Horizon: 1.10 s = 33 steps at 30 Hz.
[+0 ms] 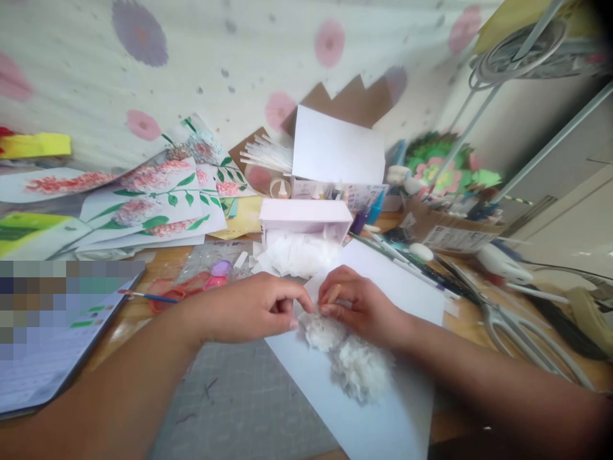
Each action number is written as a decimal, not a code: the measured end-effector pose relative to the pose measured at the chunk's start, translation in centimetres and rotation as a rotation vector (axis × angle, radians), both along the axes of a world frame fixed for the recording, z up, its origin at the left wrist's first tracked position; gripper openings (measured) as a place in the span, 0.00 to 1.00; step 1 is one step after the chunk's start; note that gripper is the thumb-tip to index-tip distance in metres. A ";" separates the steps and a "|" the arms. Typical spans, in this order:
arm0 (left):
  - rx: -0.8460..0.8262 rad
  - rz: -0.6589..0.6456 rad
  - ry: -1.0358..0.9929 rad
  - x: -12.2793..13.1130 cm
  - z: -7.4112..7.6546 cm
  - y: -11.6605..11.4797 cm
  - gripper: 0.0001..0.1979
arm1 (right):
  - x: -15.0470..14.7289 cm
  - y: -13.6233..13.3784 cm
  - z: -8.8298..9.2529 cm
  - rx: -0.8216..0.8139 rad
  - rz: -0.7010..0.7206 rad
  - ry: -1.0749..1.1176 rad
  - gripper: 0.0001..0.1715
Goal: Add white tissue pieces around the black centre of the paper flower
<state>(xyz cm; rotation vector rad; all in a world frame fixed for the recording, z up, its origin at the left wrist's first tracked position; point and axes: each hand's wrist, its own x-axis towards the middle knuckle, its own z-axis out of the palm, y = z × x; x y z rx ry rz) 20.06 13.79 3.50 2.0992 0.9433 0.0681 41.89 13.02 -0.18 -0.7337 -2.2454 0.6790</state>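
My left hand [265,306] reaches in from the left, index finger pointing down and thumb apart from it, with nothing visible between them. The index tip is at the upper edge of a cluster of crumpled white paper petals [323,333]. My right hand [359,306] is closed in a pinch at the same edge; what its fingertips hold is too small to make out. A second, fuller ruffled white paper cluster [361,370] lies just below. Both clusters rest on a white paper sheet [402,409]. Behind my hands, white tissue pieces [301,250] spill from a pale pink box [306,213].
A grey cutting mat [239,402] lies under the sheet. Left are a tablet [57,358], a blue paintbrush [153,297], orange-handled scissors [167,287] and flower pictures [153,198]. Large scissors [507,326] and a cardboard box [454,233] of supplies stand right.
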 end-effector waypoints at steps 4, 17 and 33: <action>0.114 0.188 -0.111 0.1 -0.7 0.6 0.12 | 1.8 0.1 2.5 -0.248 -0.178 0.333 0.08; 0.418 0.058 -0.172 2.3 -2.1 -0.3 0.07 | 5.6 -3.6 5.0 -0.132 -0.222 0.285 0.05; 0.392 0.028 -0.138 2.1 -3.0 0.1 0.03 | 0.3 -1.5 1.4 0.014 -0.124 -0.074 0.04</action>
